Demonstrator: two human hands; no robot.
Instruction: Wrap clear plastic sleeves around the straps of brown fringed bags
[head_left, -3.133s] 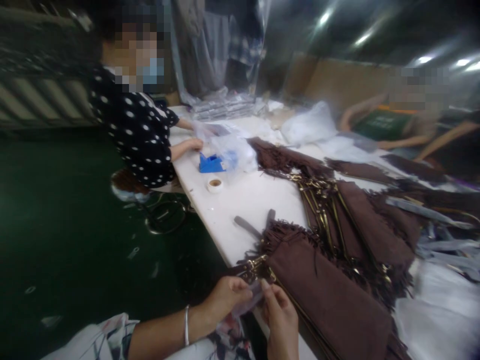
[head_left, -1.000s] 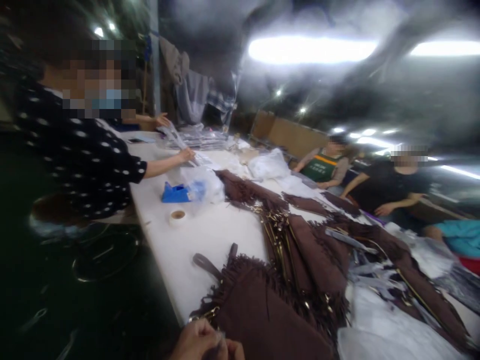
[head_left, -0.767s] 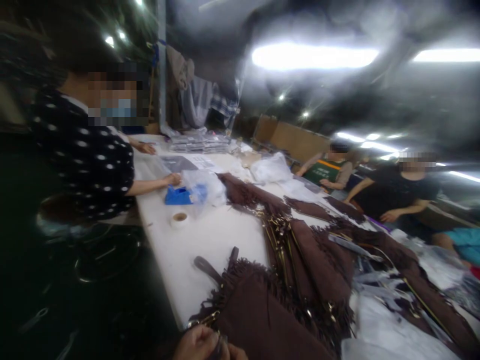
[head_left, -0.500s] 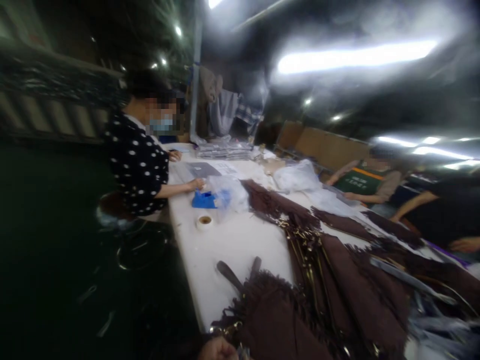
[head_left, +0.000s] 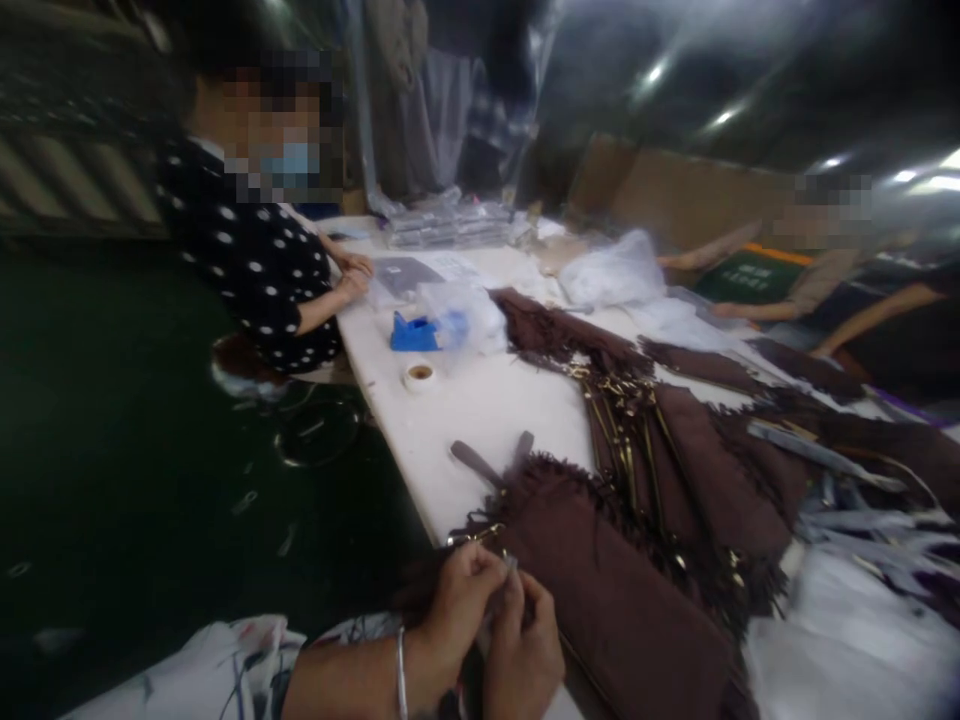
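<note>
My left hand (head_left: 457,610) and my right hand (head_left: 521,650) meet at the near edge of the white table (head_left: 480,410), fingers pinched together on a small pale piece that is too blurred to name. They work at the corner of a brown fringed bag (head_left: 600,580), close to its gold metal clasp (head_left: 472,535). A silver bangle sits on my left wrist. More brown fringed bags with gold chains (head_left: 675,440) lie piled just beyond.
A person in a black dotted top (head_left: 247,270) sits at the table's left side near a blue tape dispenser (head_left: 415,332), a tape roll (head_left: 419,374) and clear plastic bags (head_left: 465,310). Other people sit at the far right. Dark green floor (head_left: 135,450) lies left.
The camera tipped up toward the room and back down. My hands, nearly out of view half a second ago, are in view again, still pinched together at the bag's corner.
</note>
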